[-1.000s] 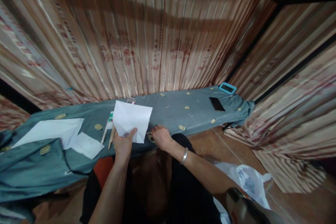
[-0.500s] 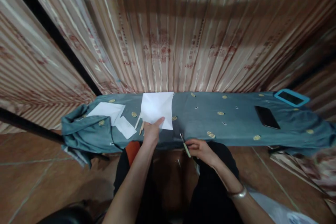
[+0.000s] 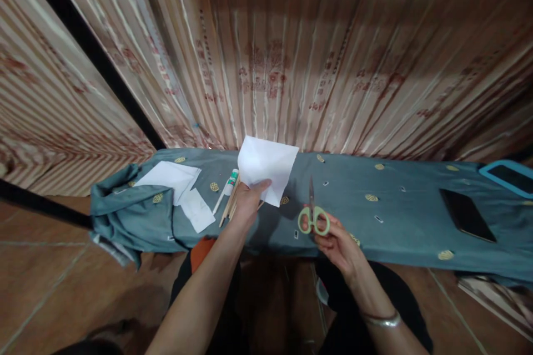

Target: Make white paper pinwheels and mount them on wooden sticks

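Note:
My left hand (image 3: 250, 199) pinches the lower edge of a white sheet of paper (image 3: 268, 163), thumb on top. The sheet is held up over the cloth-covered surface. To its right, my right hand (image 3: 336, 241) holds scissors (image 3: 313, 219) by their pale green handles, blades pointing away from me and apart from the paper. The blades look closed or nearly so. Beside my left hand lie a glue stick (image 3: 232, 180) with a green and white label and several thin wooden sticks (image 3: 227, 211), partly hidden by the hand.
On the left lie more white sheets (image 3: 164, 175) and a smaller paper piece (image 3: 197, 211). A dark flat phone-like object (image 3: 466, 213) and a blue-framed tablet (image 3: 510, 177) rest at the right. The teal patterned cloth (image 3: 353, 177) covers the long narrow surface; a striped curtain (image 3: 275, 39) hangs behind.
My right hand has raised the scissors from near the front edge, turning their handles into view. The paper has tilted and shifted right in my left hand, uncovering the glue stick.

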Available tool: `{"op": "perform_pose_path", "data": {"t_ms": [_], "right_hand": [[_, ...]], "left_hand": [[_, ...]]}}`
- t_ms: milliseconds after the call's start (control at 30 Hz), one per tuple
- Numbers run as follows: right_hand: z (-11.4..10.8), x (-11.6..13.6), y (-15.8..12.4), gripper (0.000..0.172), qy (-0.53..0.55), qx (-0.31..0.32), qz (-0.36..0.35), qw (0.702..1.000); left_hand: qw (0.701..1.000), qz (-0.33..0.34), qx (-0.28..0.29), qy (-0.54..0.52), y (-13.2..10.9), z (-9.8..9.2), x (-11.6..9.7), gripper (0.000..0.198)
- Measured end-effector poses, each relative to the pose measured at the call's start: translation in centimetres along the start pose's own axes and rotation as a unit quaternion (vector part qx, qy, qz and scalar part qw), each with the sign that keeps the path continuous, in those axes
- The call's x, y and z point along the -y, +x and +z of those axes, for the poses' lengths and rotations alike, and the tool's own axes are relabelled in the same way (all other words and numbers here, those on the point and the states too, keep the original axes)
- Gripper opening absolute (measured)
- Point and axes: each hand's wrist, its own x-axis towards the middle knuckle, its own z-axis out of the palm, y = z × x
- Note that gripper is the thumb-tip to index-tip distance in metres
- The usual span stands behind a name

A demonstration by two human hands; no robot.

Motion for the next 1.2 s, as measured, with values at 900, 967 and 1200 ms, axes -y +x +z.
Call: {"op": "perform_pose_path", "data": {"t_ms": [900,967,1200], "right_hand": [[0.7,-4.9,0.0,0.048,-0.226,0.058,-0.044,0.971],[0.8,-4.9,0.0,0.048,-0.230,0.058,-0.041,0.971],[0.6,-5.2,0.3,0.050,-0.217,0.050,-0.041,0.974]], "left_hand": [[0.993,0.004,0.010,0.118,0.4,-0.8,1.6,0.026],[0.993,0.004,0.008,0.119,0.5,-0.8,1.8,0.026],[0.994,0.014,0.018,0.106,0.5,-0.7,1.9,0.025]]}}
